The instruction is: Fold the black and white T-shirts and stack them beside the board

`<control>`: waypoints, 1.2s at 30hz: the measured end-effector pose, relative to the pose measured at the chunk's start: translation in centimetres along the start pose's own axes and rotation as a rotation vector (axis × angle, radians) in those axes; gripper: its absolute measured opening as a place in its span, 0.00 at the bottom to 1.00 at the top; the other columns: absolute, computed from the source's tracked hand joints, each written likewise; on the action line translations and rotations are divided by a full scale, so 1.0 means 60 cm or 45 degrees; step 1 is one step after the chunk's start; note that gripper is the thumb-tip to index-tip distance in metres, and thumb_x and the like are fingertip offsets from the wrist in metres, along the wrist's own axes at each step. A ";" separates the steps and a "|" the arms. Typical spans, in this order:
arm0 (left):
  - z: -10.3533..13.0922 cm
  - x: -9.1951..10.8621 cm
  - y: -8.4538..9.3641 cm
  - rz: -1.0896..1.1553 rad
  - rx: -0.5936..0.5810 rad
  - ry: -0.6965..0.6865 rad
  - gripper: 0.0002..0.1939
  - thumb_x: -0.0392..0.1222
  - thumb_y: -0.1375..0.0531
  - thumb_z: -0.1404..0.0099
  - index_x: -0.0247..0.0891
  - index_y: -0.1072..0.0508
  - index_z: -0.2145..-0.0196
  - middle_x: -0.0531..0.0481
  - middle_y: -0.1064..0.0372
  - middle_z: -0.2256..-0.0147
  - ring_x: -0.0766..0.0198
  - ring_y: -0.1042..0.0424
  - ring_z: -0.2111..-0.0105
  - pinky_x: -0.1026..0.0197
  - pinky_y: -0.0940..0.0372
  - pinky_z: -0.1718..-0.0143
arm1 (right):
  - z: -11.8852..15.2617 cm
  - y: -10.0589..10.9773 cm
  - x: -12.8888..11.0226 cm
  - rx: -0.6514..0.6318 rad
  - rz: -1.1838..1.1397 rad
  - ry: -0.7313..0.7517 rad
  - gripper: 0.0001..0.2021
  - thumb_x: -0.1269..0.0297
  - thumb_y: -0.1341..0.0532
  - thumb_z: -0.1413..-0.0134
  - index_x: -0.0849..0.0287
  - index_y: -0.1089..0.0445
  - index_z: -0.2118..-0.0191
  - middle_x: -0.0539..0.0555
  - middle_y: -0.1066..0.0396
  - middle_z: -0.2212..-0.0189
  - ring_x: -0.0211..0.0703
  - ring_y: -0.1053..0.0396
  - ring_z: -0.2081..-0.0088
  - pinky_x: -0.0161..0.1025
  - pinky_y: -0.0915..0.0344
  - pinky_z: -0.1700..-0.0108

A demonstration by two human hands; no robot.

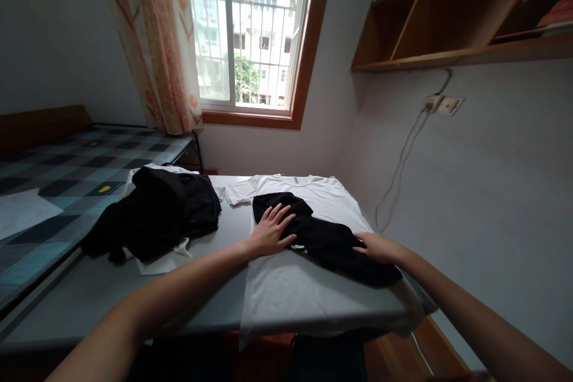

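Note:
A folded black garment (331,245) with a small white mark lies across a white T-shirt (286,292) spread on the table. My left hand (272,231) rests flat on the garment's left part, fingers spread. At its right part is my right hand (376,247), palm down, with the thumb and a finger apart on the dark cloth; its other fingers are partly hidden. The shirt's neckline and a sleeve show at the far side, and its lower end hangs over the table's near edge.
A pile of black clothes (165,209) with white cloth under it sits on the table (215,292) at left. Beside it is a bed with a checked cover (111,155). A wall stands close on the right, with a cable (398,173) and a shelf (447,54) above.

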State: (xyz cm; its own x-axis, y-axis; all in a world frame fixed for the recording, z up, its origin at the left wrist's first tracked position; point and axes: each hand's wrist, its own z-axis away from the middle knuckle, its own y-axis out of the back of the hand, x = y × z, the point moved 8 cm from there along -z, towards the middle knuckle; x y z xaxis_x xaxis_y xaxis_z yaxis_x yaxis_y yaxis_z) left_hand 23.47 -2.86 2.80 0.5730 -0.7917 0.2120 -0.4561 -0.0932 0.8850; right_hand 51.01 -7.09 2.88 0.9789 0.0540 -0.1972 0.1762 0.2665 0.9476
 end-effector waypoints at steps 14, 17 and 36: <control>-0.080 -0.018 0.057 0.262 -0.219 0.065 0.24 0.52 0.37 0.39 0.44 0.30 0.47 0.46 0.39 0.52 0.61 0.30 0.63 0.57 0.35 0.56 | 0.069 0.025 0.077 -0.276 -0.629 -0.074 0.45 0.52 0.28 0.72 0.57 0.33 0.41 0.59 0.24 0.58 0.52 0.26 0.61 0.43 0.29 0.58; -0.067 -0.028 0.060 0.272 -0.378 0.034 0.30 0.46 0.31 0.46 0.46 0.30 0.45 0.47 0.41 0.52 0.61 0.31 0.61 0.58 0.36 0.53 | 0.077 0.020 0.057 -0.346 -0.709 0.008 0.30 0.50 0.31 0.67 0.57 0.24 0.53 0.54 0.24 0.68 0.51 0.27 0.64 0.42 0.30 0.62; -0.128 -0.094 0.433 0.212 0.655 0.261 0.05 0.37 0.37 0.46 0.41 0.31 0.73 0.43 0.33 0.58 0.52 0.35 0.55 0.49 0.40 0.52 | 0.081 0.490 -0.060 1.515 -0.765 0.181 0.15 0.45 0.42 0.47 0.52 0.35 0.64 0.55 0.28 0.62 0.53 0.33 0.52 0.49 0.33 0.54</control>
State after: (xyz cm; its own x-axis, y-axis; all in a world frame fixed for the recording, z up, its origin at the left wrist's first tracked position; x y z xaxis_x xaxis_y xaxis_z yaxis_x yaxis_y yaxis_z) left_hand 13.62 3.79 27.77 0.5621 -0.6923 0.4525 -0.7944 -0.2998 0.5282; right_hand 53.15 -4.14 32.68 0.7119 0.3432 -0.6128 0.6258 -0.7059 0.3317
